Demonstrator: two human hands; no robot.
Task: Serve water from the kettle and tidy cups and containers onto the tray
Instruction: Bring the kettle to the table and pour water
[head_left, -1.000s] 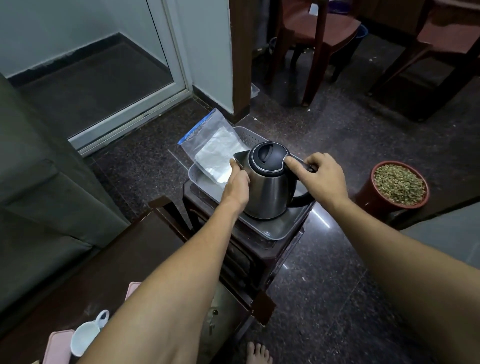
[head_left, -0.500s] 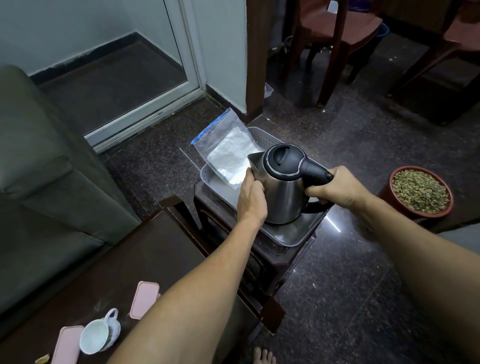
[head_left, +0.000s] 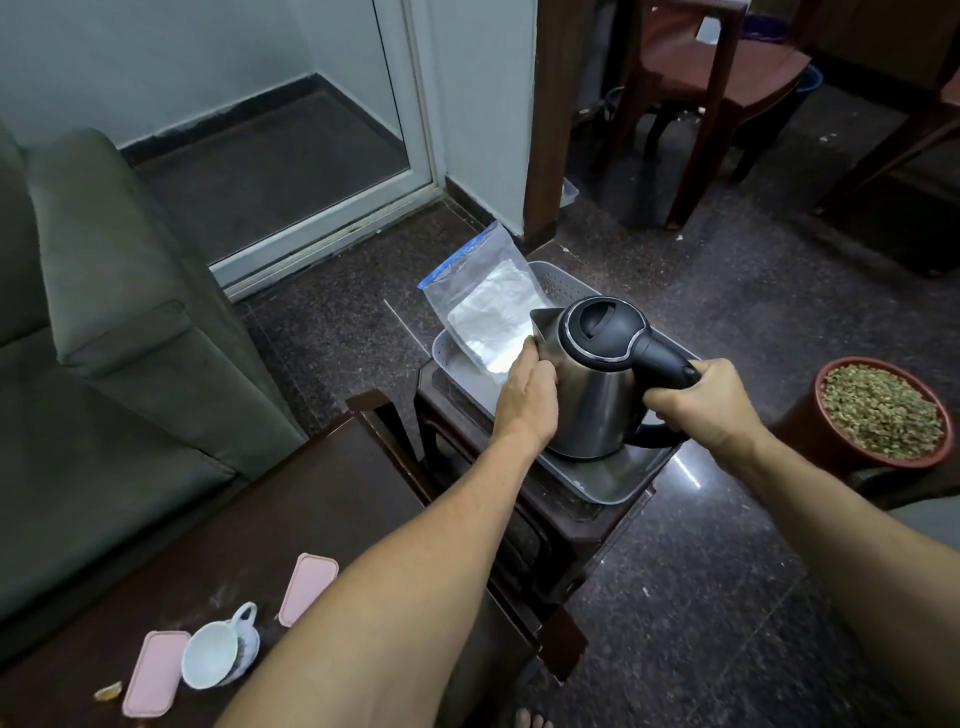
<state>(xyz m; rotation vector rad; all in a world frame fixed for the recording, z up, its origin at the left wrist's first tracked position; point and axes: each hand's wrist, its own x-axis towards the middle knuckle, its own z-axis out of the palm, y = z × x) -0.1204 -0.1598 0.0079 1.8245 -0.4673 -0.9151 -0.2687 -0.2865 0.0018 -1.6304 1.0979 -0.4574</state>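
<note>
A steel kettle (head_left: 592, 400) with a black lid and handle stands on a grey tray (head_left: 613, 483) atop a small dark stool. My right hand (head_left: 698, 397) is closed around the kettle's black handle. My left hand (head_left: 527, 395) presses flat against the kettle's left side, just below the spout. A clear zip bag (head_left: 483, 312) with white contents leans in the tray behind the kettle. On the dark wooden table at lower left a white cup (head_left: 221, 654) lies tipped, between two pink lids (head_left: 153, 673) (head_left: 307, 587).
A grey sofa (head_left: 104, 364) fills the left side. A red pot of green pellets (head_left: 880, 410) stands on the floor to the right of the stool. Wooden chairs (head_left: 701, 78) stand at the back. Dark stone floor lies around the stool.
My right hand moved from the lid's edge down onto the handle and closed on it. The view shifted, bringing the cup and pink lids further into sight. The left hand stays on the kettle's side.
</note>
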